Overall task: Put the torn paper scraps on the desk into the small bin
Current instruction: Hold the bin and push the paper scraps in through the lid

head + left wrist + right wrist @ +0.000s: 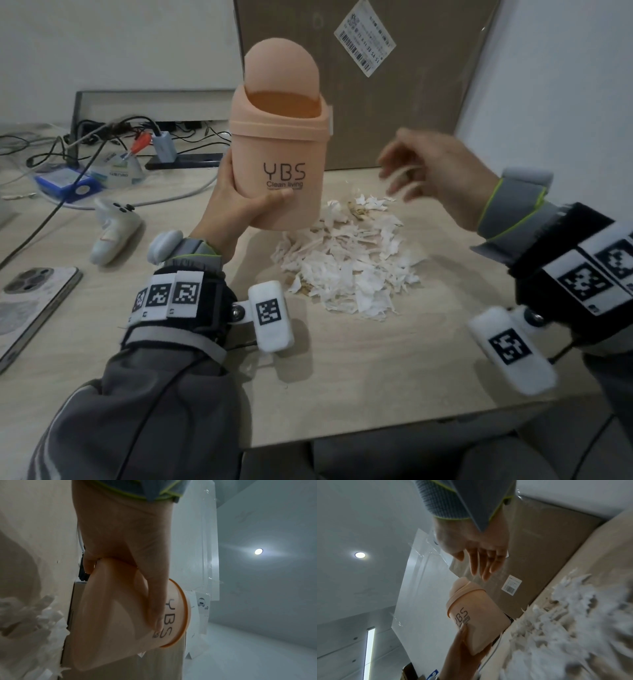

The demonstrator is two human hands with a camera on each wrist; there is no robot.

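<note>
Small peach bin (278,161), lid flap tipped open, gripped in left hand (236,205) above desk (359,370); paper scraps (346,263) heaped beneath; right hand (431,171) raised, fingers loose, empty.

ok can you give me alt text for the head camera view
A left hand holds a small peach bin with a swing lid above a wooden desk, while the right hand, blurred and with fingers loosely spread, hovers over a pile of torn white paper scraps.
</note>
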